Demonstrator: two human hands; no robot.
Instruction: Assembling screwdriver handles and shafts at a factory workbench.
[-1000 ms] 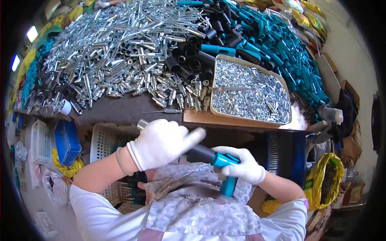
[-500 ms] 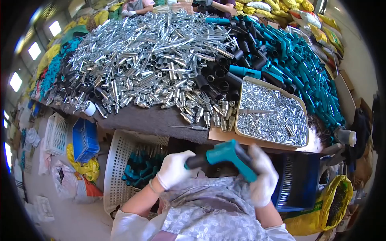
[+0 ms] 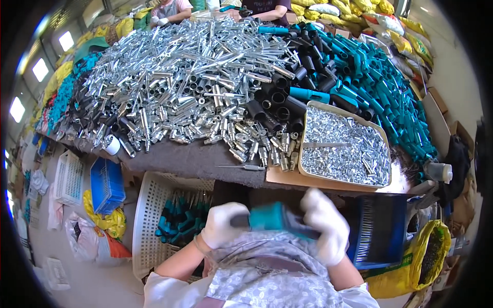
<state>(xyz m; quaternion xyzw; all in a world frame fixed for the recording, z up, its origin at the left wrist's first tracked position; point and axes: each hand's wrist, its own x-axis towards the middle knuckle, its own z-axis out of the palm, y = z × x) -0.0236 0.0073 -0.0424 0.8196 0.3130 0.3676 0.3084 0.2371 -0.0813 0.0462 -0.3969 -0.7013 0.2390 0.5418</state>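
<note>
Between my two gloved hands, just above my lap, is a teal-and-black pistol-shaped tool body (image 3: 268, 216), blurred by motion. My left hand (image 3: 224, 224), in a white glove, is closed round its black end. My right hand (image 3: 326, 226), gloved as well, grips the other end, where the fingers are partly smeared. Beyond my hands, at the table edge, lies a thin pointed metal tool (image 3: 246, 167). A cream tray (image 3: 303, 159) of small metal parts rests on cardboard just behind it to the right.
Shiny metal tubes and fittings (image 3: 179, 66) pile up across the table. Teal housings (image 3: 380, 92) and black tubes (image 3: 280, 100) heap to the right. A white crate (image 3: 144, 220) with teal tools stands below left, a blue bin (image 3: 382, 231) below right. Two people work across the table.
The tool body has turned from a slant, its right end pointing down, to nearly level. My right hand has moved up and slightly left. My left hand has shifted slightly.
</note>
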